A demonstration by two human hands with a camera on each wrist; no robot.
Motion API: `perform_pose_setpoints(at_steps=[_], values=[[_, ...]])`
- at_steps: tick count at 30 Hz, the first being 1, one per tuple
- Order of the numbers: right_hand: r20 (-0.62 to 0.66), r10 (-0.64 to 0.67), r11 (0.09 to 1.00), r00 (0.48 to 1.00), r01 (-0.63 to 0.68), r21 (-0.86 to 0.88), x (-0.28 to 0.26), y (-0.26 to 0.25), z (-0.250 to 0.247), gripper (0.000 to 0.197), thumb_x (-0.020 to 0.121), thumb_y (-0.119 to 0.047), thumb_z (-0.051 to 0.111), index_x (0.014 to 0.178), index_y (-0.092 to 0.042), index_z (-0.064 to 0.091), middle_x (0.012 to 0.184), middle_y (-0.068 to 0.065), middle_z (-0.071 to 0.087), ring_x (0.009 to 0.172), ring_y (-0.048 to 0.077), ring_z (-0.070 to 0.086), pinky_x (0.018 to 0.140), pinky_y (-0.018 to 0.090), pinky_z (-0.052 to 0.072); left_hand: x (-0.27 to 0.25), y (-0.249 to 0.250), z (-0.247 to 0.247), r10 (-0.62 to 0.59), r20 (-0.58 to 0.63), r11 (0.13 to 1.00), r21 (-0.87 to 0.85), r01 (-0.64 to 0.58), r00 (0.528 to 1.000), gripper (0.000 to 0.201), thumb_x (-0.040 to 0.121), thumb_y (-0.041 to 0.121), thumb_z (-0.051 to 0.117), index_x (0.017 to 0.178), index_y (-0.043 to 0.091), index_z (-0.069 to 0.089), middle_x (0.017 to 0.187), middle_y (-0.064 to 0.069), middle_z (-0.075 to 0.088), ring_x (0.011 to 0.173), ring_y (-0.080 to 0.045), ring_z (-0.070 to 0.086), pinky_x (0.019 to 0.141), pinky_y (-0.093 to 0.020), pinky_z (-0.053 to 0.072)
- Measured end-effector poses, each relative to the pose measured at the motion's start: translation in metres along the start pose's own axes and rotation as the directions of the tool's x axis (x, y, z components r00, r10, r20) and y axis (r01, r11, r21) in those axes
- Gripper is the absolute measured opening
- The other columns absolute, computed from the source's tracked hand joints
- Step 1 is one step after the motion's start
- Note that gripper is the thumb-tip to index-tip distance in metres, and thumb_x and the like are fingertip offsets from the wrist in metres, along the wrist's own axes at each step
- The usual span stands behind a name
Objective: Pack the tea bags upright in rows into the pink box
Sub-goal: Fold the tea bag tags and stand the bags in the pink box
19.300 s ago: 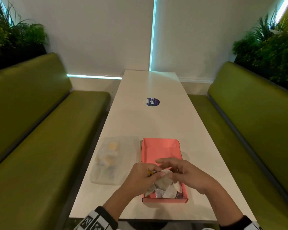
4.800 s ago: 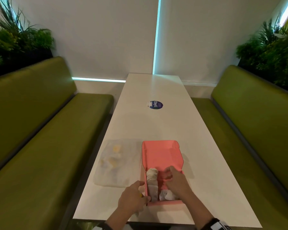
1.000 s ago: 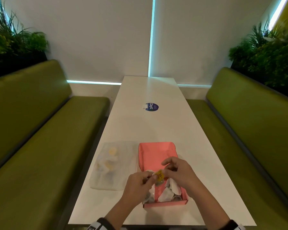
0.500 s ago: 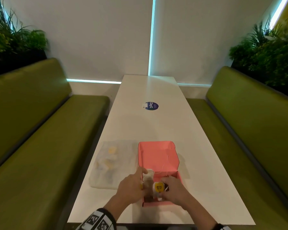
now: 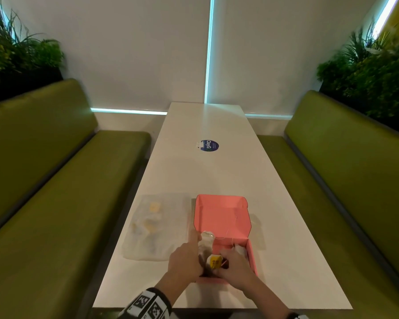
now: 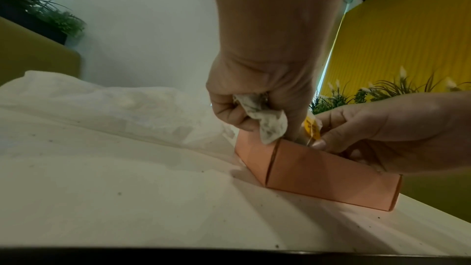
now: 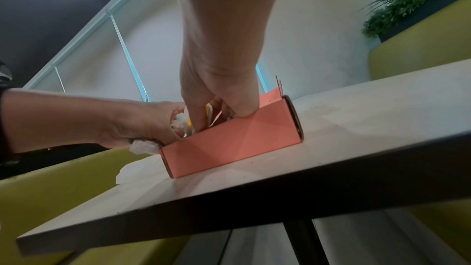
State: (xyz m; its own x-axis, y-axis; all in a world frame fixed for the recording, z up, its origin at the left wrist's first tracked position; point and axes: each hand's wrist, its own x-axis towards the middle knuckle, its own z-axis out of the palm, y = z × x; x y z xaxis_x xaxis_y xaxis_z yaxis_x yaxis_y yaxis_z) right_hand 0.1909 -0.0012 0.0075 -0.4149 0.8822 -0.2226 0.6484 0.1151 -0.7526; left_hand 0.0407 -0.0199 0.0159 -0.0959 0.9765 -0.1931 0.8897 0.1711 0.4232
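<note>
**Both hands have dropped down into the pink box**

From the head view: A second ago the two hands were up above the box, pinching a little yellow tag between them. Now they are down low, at the near end of the pink box. The left hand sits at the box's left wall, next to a line of tea bags that stand along that wall. The right hand is inside the box, and the yellow tag shows between the two hands. A clear bag with more tea bags lies on the table just left of the box. I think this means one more bag is going into its row, and there are more left to pack.

From the left wrist view: The left hand's fingers are curled round a crumpled tea bag, right at the box's top edge. The right hand's fingertips pinch the yellow tag beside it.

From the right wrist view: The right hand reaches down into the box with its fingers curled in. The left hand is at the box's corner, with white paper poking out under it.
</note>
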Motion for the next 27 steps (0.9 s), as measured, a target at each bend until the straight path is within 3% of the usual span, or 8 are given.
perform_pose_setpoints(at_steps=[2,7,10,13,16,19,24,27], values=[[0.019,0.005,1.0,1.0,-0.004,-0.012,0.001,0.001,0.0,0.029,0.081,-0.013,0.067,0.07,-0.034,0.05,0.075,-0.015,0.053,0.072,-0.001,0.048,0.064,0.009,0.036,0.001,0.0,0.001,0.006,-0.002,0.999,-0.041,-0.006,1.0,0.054,0.082,0.015,0.06,0.124,0.023,0.026,0.082,0.002,0.058,0.067,-0.013,0.056,0.056,-0.02,0.043],[0.068,0.033,0.999,0.997,-0.034,0.021,0.002,0.004,-0.002,0.007,0.08,-0.017,0.068,0.084,-0.02,0.063,0.085,-0.006,0.061,0.077,0.001,0.051,0.071,0.016,0.043,0.0,0.0,0.001,-0.014,-0.002,0.997,-0.078,0.014,1.0,0.056,0.08,0.013,0.063,0.121,0.021,0.027,0.075,0.006,0.054,0.062,-0.01,0.053,0.049,-0.015,0.038],[0.088,0.025,0.998,0.996,-0.03,0.052,0.002,0.001,-0.003,0.012,0.081,-0.012,0.064,0.08,-0.023,0.063,0.076,-0.011,0.058,0.071,-0.001,0.051,0.063,0.007,0.041,0.0,-0.002,0.002,-0.06,-0.024,0.994,-0.092,0.057,0.998,0.054,0.078,0.014,0.063,0.117,0.022,0.026,0.067,0.01,0.047,0.053,-0.005,0.047,0.043,-0.013,0.03],[0.135,-0.004,0.998,0.991,-0.005,0.064,0.003,-0.003,-0.003,0.02,0.083,-0.009,0.061,0.071,-0.025,0.059,0.066,-0.014,0.054,0.063,-0.003,0.051,0.059,0.004,0.039,0.0,-0.006,0.005,-0.154,-0.015,0.977,-0.153,0.15,0.988,0.058,0.073,0.012,0.064,0.114,0.025,0.025,0.071,0.008,0.051,0.058,-0.006,0.051,0.044,-0.016,0.036],[0.161,0.017,0.996,0.987,-0.031,0.085,0.006,-0.003,-0.001,0.009,0.08,-0.015,0.062,0.078,-0.009,0.069,0.066,-0.003,0.061,0.065,0.0,0.052,0.067,0.019,0.045,0.0,-0.008,0.007,-0.206,0.01,0.955,-0.215,0.203,0.979,0.06,0.068,0.01,0.064,0.11,0.026,0.025,0.073,0.005,0.055,0.062,-0.012,0.058,0.047,-0.021,0.042],[0.168,0.074,0.989,0.983,-0.093,0.112,0.008,-0.003,0.002,0.018,0.081,-0.018,0.063,0.064,-0.014,0.063,0.056,-0.008,0.051,0.055,0.0,0.044,0.056,0.013,0.035,0.0,-0.008,0.007,-0.218,0.02,0.946,-0.243,0.216,0.976,0.058,0.067,0.009,0.064,0.106,0.028,0.025,0.073,0.004,0.056,0.063,-0.013,0.058,0.046,-0.022,0.042],[0.172,0.083,0.994,0.981,-0.093,0.052,0.01,-0.005,0.007,0.034,0.084,-0.027,0.058,0.089,0.005,0.065,0.066,0.004,0.049,0.057,0.006,0.04,0.053,0.015,0.03,0.0,-0.008,0.007,-0.243,0.032,0.931,-0.273,0.242,0.97,0.049,0.072,0.01,0.06,0.106,0.025,0.027,0.071,0.003,0.056,0.057,-0.014,0.055,0.048,-0.026,0.046],[0.198,0.085,0.995,0.976,-0.093,0.027,0.011,-0.006,0.008,0.023,0.082,-0.018,0.056,0.065,-0.003,0.057,0.058,0.001,0.043,0.053,0.007,0.036,0.05,0.016,0.027,-0.001,-0.008,0.008,-0.245,0.036,0.926,-0.288,0.245,0.969,0.047,0.075,0.019,0.063,0.106,0.023,0.028,0.074,0.002,0.057,0.063,-0.018,0.059,0.056,-0.031,0.052]])
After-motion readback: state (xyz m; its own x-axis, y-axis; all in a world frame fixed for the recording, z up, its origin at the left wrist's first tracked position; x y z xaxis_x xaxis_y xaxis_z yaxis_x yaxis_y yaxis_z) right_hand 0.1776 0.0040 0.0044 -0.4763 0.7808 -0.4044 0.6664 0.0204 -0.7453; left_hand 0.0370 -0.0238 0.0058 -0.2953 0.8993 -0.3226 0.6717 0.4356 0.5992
